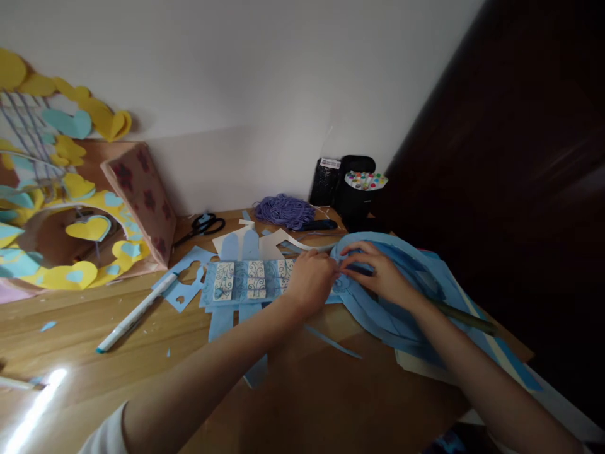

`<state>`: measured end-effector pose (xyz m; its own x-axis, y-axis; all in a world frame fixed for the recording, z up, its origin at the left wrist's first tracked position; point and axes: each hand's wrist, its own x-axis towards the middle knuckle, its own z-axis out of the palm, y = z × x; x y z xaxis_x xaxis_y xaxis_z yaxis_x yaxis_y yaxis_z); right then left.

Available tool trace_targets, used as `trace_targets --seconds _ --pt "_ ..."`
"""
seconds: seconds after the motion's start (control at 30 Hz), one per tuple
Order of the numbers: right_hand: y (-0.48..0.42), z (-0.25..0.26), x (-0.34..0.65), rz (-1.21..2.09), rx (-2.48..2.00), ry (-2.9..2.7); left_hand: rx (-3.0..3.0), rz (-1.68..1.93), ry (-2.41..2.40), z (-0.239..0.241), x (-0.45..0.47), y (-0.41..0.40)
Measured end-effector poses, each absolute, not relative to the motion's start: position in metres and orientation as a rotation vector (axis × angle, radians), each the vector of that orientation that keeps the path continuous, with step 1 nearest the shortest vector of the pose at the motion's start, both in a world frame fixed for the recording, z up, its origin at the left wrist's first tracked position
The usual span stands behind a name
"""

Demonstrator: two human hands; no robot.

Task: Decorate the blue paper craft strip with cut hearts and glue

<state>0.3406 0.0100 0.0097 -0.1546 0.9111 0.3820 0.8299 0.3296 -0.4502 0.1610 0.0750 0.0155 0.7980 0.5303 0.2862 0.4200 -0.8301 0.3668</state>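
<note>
A decorated blue paper band [240, 284] with white, dark-patterned panels lies across the table. My left hand [312, 282] is closed over its right end, where it meets a round blue paper piece [373, 325] with a raised rim. From the right, my right hand [385, 274] reaches over the round piece, thumb and fingers pinched at its left edge beside my left fingertips. What lies exactly between the fingertips is hidden. Plain blue paper strips [255, 371] stick out beneath the band.
A white marker [137, 313] and black scissors [201, 228] lie to the left. Purple yarn [285, 211] and a black case of markers [359, 195] stand by the wall. At left is a box [144, 202] with yellow paper hearts [87, 228]. Blue sheets [466, 299] lie right.
</note>
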Motion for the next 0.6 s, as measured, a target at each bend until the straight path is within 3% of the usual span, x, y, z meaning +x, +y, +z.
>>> trace_targets --seconds 0.33,0.5,0.6 --pt "0.011 0.001 0.341 0.179 -1.518 -1.998 2.594 0.567 0.889 0.006 0.164 0.074" --pt "0.045 0.052 0.314 0.064 -1.392 -2.005 2.539 0.542 0.897 0.009 0.165 0.069" --pt "0.105 0.084 0.263 0.065 -1.214 -2.304 2.495 0.506 0.937 0.009 0.169 0.062"
